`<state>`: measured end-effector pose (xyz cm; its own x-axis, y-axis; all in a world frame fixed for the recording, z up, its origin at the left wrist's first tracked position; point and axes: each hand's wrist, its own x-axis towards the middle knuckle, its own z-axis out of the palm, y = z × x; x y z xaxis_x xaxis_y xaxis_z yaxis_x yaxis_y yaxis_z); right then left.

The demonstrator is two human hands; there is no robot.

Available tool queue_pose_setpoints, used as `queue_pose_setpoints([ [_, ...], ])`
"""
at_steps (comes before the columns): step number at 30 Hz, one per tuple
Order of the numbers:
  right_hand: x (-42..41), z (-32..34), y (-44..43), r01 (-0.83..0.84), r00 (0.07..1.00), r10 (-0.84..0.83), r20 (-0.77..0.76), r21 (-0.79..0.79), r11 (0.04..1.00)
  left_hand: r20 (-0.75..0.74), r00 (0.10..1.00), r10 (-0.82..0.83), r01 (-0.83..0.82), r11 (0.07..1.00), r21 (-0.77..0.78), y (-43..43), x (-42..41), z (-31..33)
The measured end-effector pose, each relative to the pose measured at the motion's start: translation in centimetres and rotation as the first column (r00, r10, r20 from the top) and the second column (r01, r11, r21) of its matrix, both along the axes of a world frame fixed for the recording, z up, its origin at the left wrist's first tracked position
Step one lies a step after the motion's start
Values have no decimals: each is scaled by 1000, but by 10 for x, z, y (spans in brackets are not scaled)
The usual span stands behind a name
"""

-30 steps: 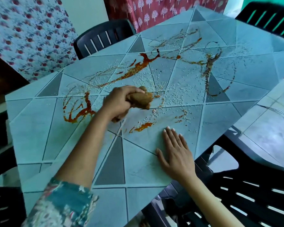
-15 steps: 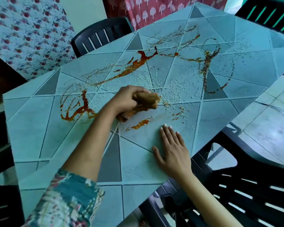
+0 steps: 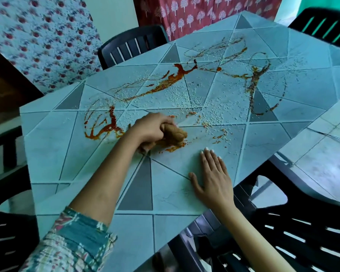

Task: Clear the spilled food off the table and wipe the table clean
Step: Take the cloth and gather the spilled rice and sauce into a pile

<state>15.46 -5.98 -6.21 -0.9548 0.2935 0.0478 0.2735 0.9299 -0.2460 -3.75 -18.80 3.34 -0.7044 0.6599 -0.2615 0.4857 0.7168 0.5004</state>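
Midway across the tiled tabletop (image 3: 57, 150), clutching a wadded brown cloth (image 3: 175, 135) in the left hand (image 3: 151, 130), fingers curled round it, pressing onto an orange smear. Bracing with the right hand (image 3: 214, 179), fingers straight, palm flat nearby. Beyond, sauce streaks (image 3: 177, 77) and scattered rice grains (image 3: 177, 97).

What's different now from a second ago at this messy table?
The left hand, gripping the brown cloth, has dragged it toward the person, up to the small sauce streak. The right hand stays flat on the table; the rice and bigger sauce trails remain.
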Motion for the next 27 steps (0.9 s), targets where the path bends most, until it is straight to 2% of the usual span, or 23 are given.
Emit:
queue_pose_setpoints([
  [1, 0, 0, -1, 15, 1000, -15, -1, -5, 1000, 2, 999, -35, 35, 993, -115, -3, 2, 2],
  [2, 2, 1, -1, 26, 1000, -26, 2, -10, 1000, 7, 998, -59, 60, 986, -155, 1, 7, 2],
  [6, 3, 2, -2, 42, 999, -42, 0, 12, 999, -30, 995, -92, 93, 996, 16, 44, 14, -4],
  [8, 6, 1, -3, 58, 998, -58, 2, 13, 998, -16, 999, -46, 48, 988, 149, 53, 5, 9],
  [9, 8, 1, -5, 78, 997, -78, 1, 7, 997, -10, 998, -59, 60, 984, 167, 50, -1, 17],
  [12, 12, -3, -16, 142, 990, -142, 5, -9, 990, 10, 987, -161, 161, 987, 4, 14, -13, 27],
  [15, 8, -3, -22, 185, 983, -185, 3, -18, 982, 29, 975, -218, 220, 961, -170, -8, 5, 4],
  [17, 7, -2, -21, 179, 984, -179, 0, -8, 984, 23, 984, -176, 177, 980, -86, 2, 22, -15],
  [19, 8, -2, -21, 168, 986, -168, 3, -13, 986, 30, 993, -118, 114, 987, 112, 17, 29, -24],
  [21, 8, 1, -24, 173, 985, -173, 5, -26, 985, 96, 994, -47, 13, 942, 336, 20, 26, -23],
  [23, 7, 5, -31, 170, 985, -170, 1, -40, 985, 177, 982, 73, -151, 862, 484, 2, 15, -14],
  [27, -15, 10, -62, 50, 998, -51, -26, -57, 997, 203, 929, 308, -369, 800, 474, -89, -9, 7],
])
